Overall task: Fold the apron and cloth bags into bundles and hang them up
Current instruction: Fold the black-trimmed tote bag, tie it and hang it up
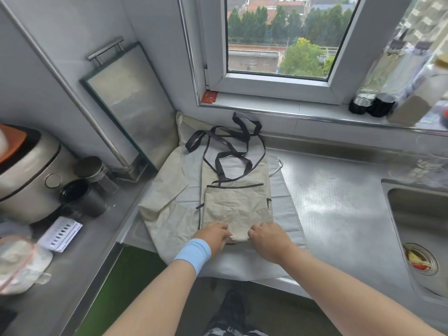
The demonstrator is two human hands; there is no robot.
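Steel counter [334,214], both hands [215,235] gripping apron [236,209] hem

Steel counter [339,214] below daylit window [286,35]

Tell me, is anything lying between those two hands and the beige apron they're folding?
Nothing visible. Both the left hand and right hand already touch the apron's near edge, fingers curled on it.
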